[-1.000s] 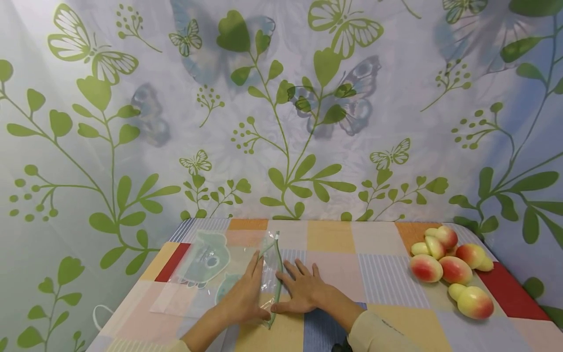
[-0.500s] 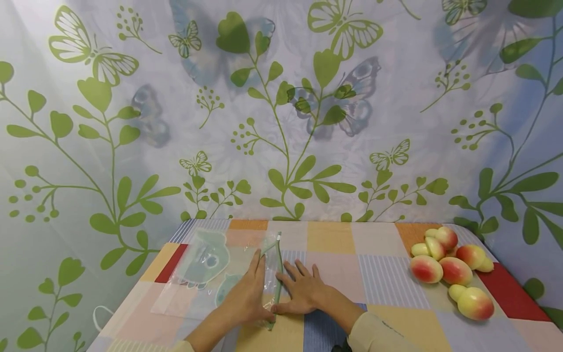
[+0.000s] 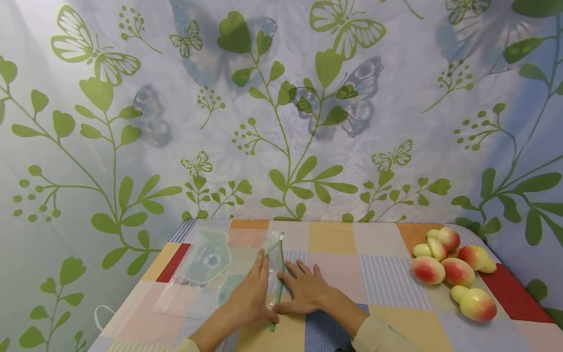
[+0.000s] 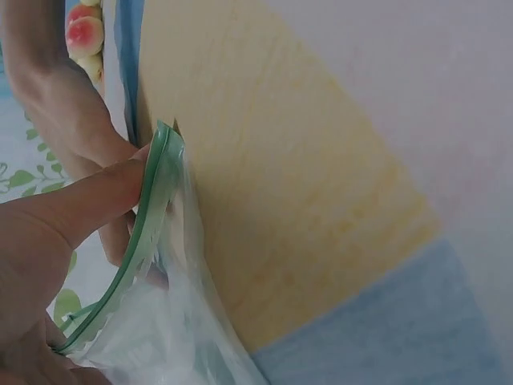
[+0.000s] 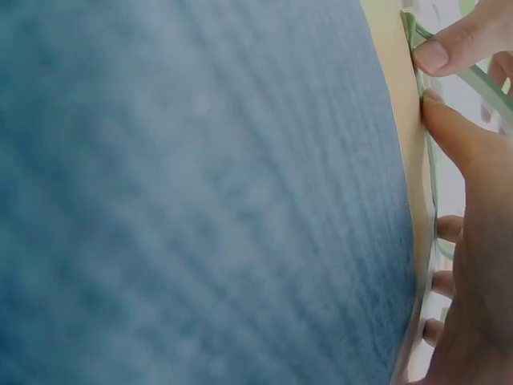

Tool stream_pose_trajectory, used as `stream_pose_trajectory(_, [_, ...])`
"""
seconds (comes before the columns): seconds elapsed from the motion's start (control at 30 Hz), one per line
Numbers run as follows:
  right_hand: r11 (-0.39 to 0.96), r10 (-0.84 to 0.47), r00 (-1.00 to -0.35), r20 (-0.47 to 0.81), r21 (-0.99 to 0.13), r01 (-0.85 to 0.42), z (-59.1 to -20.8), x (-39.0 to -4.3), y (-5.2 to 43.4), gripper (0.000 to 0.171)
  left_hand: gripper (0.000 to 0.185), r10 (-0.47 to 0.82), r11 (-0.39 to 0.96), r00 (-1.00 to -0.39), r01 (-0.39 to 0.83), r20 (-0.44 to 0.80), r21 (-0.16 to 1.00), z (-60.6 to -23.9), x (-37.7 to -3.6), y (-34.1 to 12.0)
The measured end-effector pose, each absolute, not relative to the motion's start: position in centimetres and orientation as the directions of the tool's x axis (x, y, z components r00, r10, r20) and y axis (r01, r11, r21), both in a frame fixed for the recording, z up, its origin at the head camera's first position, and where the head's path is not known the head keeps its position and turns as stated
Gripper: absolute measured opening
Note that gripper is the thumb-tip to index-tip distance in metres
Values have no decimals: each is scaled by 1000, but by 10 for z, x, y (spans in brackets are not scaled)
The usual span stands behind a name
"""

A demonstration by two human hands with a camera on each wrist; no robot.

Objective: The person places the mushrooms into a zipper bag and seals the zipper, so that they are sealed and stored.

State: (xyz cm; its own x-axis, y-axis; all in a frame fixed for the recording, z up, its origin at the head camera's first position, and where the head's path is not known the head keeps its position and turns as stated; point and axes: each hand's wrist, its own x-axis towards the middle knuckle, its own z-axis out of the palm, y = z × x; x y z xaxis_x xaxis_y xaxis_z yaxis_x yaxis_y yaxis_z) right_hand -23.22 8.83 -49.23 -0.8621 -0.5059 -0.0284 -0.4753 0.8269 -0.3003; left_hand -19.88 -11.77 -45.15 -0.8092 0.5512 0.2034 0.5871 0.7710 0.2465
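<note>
A clear plastic zip bag (image 3: 235,261) with a pale green animal print lies flat, its green zip edge (image 3: 281,259) toward the right. My left hand (image 3: 250,293) rests over the bag's mouth with its fingers fairly straight. In the left wrist view, that hand's thumb (image 4: 120,184) touches the green edge near one corner, and the bag's two layers stand apart there. My right hand (image 3: 308,291) lies on the table with fingers spread, their tips along the zip edge. Both thumbs come close together at the near corner, as the right wrist view shows.
Several yellow-and-red, fruit-like pieces (image 3: 457,271) are heaped on the right side of the patchwork-covered table (image 3: 332,239). Behind it hangs a leaf-and-butterfly curtain (image 3: 286,122). A white loop of cord (image 3: 103,308) shows past the left edge.
My left hand and the bag's zip edge have shifted slightly to the right. The right hand stays nearly where it was.
</note>
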Motion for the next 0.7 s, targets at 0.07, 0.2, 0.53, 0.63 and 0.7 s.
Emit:
stream_pose_trajectory(0.07, [825,-510,-860,-23,-297,-482,-489,-231,88,99,145,553,768,-810,586,193,258,-450,-199,-120])
stream_pose_trajectory(0.2, [822,-520,-854,-31,-291,-490,-483,-229,88,97,145,554,771,-814,581,176,261,-450,-199,-123])
stream_pose_trajectory(0.53, [793,-548,-837,-9,-325,-515,-484,-231,99,93,147,580,749,-789,614,201,251,-452,-200,-123])
stream_pose_trajectory(0.63, [772,-566,-824,29,-331,-542,-486,-232,108,94,148,582,747,-787,617,206,246,-453,-200,-123])
stream_pose_trajectory(0.7, [757,-579,-814,48,-340,-558,-484,-231,116,93,148,581,747,-787,617,208,248,-453,-201,-123])
